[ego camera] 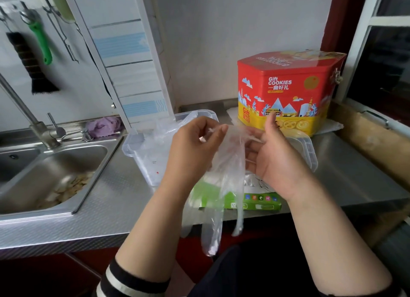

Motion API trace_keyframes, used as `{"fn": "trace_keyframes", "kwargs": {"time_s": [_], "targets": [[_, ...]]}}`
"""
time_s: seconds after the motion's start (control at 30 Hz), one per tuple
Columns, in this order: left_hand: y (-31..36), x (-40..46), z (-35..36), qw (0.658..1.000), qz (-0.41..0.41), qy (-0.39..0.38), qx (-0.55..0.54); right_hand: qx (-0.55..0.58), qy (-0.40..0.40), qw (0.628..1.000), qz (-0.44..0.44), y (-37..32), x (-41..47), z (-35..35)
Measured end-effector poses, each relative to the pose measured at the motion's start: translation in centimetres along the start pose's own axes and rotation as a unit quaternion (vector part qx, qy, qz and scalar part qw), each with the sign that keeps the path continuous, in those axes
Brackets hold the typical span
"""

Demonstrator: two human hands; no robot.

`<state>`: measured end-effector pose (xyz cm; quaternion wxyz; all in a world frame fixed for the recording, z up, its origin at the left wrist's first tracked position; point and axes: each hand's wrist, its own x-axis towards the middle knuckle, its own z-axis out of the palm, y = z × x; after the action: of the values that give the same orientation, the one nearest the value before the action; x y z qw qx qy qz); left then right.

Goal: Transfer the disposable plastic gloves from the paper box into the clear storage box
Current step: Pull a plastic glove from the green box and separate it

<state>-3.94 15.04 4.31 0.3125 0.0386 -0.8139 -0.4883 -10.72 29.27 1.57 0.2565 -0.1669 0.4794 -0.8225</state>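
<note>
Head view: left hand and right hand, fingers curled, pinch clear disposable glove at centre; glove tails dangle toward 6 o'clock past desk edge. Green paper box beneath hands. Clear storage box at 10 o'clock, gloves already inside.

Risk: thin film clings, drags extra gloves out or slips off desk.

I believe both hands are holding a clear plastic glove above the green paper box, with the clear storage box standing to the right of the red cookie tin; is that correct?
Not quite. The head view shows the clear storage box to the left of the red cookie tin, not the right. The rest holds: the left hand and right hand both hold a clear plastic glove above the green paper box.
</note>
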Motion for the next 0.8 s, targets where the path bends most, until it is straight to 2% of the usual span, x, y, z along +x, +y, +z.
{"fn": "trace_keyframes", "kwargs": {"time_s": [0.07, 0.1, 0.27, 0.43, 0.57, 0.63, 0.67, 0.7, 0.73, 0.8], "targets": [[-0.3, 0.1, 0.2, 0.999, 0.014, 0.009, 0.038, -0.05, -0.087, 0.995, 0.009, 0.4, -0.5, 0.8], [-0.5, 0.1, 0.3, 0.999, 0.015, 0.011, 0.049, -0.067, -0.1, 0.993, 0.007, 0.8, -0.6, 1.3], [-0.7, -0.2, -0.3, 0.999, -0.025, 0.039, -0.005, -0.127, -0.003, 0.992, 0.019, 1.7, -0.3, 1.4], [-1.6, -0.1, -2.0, 0.994, -0.049, 0.096, -0.036, -0.181, -0.01, 0.983, 0.024, 0.9, -0.6, 0.1], [-3.0, -0.2, -3.1, 0.989, -0.035, 0.138, 0.033, -0.181, -0.009, 0.983, 0.038, 0.2, -0.9, -0.6], [-3.2, -0.3, -3.7, 0.979, 0.002, 0.185, 0.087, -0.182, -0.016, 0.982, 0.043, -0.2, -0.9, -0.8], [-3.1, -0.3, -4.0, 0.978, 0.027, 0.183, 0.095, -0.19, -0.027, 0.98, 0.046, -0.2, -0.9, -0.7], [-2.8, -0.3, -4.1, 0.985, 0.047, 0.143, 0.088, -0.203, -0.041, 0.977, 0.048, -0.3, -0.9, -0.6], [-2.3, -0.3, -4.0, 0.993, 0.06, 0.065, 0.084, -0.219, -0.053, 0.973, 0.046, -0.2, -0.9, -0.4], [-1.3, 0.0, -3.1, 0.978, 0.067, -0.108, 0.164, -0.255, -0.069, 0.964, 0.038, -0.1, -0.8, 0.1]]}}
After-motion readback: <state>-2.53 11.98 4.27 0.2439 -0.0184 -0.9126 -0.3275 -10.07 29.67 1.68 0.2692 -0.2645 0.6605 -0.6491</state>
